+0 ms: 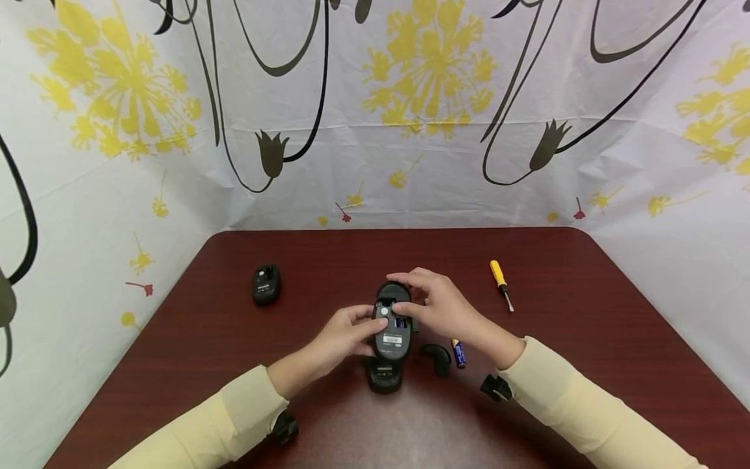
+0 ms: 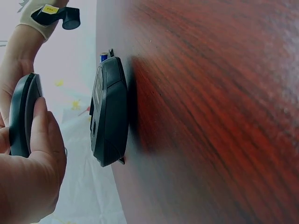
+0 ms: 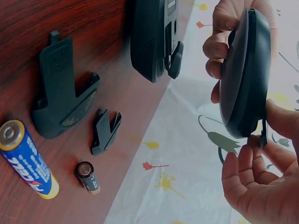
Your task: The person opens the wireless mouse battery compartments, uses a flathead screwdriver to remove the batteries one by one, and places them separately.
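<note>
mouse (image 1: 394,350), underside up, held above a second mouse (image 1: 384,379): left hand (image 1: 344,332) clamped on it, right hand (image 1: 438,303) pinching its battery cover (image 1: 391,290). risks: misaligned cover jams; loosened grip drops it.

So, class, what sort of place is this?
Likely a small indoor workspace: a dark-red table before a flower-patterned backdrop, with a screwdriver on it and a computer mouse held above it.

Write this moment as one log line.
left hand: holds mouse; right hand: grips its end; blue battery: on table; screwdriver: on table
</note>
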The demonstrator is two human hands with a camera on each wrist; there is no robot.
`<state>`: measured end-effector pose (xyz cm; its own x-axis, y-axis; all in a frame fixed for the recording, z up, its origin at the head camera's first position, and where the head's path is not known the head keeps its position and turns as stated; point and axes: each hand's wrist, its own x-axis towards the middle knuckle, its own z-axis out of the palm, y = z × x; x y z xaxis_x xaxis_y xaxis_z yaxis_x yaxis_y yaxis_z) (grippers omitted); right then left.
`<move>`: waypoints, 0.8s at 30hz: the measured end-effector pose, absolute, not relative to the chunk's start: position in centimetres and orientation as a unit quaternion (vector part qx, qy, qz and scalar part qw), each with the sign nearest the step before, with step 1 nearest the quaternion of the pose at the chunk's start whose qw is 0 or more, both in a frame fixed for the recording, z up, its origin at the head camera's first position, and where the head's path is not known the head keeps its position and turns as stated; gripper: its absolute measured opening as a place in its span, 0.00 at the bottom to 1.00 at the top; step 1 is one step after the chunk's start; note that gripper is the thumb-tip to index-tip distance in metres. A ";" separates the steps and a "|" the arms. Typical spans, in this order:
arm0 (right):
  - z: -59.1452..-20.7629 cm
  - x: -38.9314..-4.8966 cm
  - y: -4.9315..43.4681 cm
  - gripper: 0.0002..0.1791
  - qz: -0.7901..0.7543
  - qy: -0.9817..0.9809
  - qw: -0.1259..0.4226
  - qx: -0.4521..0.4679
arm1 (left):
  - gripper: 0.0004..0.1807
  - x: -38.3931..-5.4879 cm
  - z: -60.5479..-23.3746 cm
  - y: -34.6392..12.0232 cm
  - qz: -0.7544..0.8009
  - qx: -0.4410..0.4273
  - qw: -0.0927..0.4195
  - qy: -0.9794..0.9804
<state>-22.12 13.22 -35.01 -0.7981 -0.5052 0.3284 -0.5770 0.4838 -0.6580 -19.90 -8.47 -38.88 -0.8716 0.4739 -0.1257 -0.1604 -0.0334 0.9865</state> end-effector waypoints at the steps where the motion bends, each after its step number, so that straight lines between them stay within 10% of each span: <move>1: -35.0 -22.1 13.2 0.26 0.402 -0.858 0.046 0.316 | 0.24 -19.9 -38.9 -8.5 0.708 0.120 0.224 0.659; 24: -34.0 -22.9 13.8 0.20 0.568 -0.787 -0.100 0.218 | 0.24 -19.7 -38.6 -8.7 0.708 0.117 0.217 0.662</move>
<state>-22.89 13.83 -33.99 -0.8854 -0.4561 0.0902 -0.2294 0.2598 -0.9380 -19.69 -8.66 -38.61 -0.8784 0.4623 -0.1217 -0.1520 -0.0288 0.9880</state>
